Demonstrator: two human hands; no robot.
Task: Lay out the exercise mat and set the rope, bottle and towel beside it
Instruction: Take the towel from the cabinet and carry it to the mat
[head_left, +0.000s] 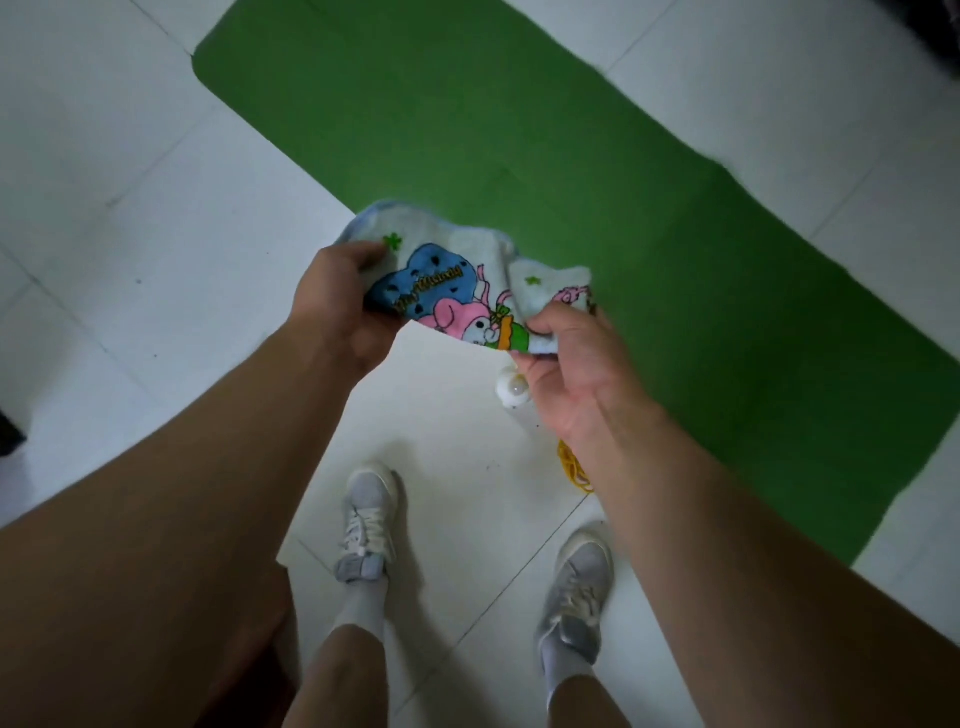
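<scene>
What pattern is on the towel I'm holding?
The towel is pale blue with a cartoon print: pink figure, blue heart, green clovers; head view.

Standing on a white tiled floor (156, 208) in grey lace-up shoes (369, 519) and white socks; holding a small cartoon-printed towel (457, 291) up in the air between both hands; gripping its left end with the left hand (337, 301), fingers curled round the cloth; pinching its lower right corner with the right hand (576, 358), thumb and fingers closing on the bunched edge; looking down past it at a green exercise mat (519, 130) lying unrolled and flat, running diagonally across the tiles; glimpsing a white bottle (511, 389) half hidden under the right hand, just beside the mat's near edge; glimpsing a coil of yellow rope (574, 467) peeking out beside the right forearm, near the bottle.
</scene>
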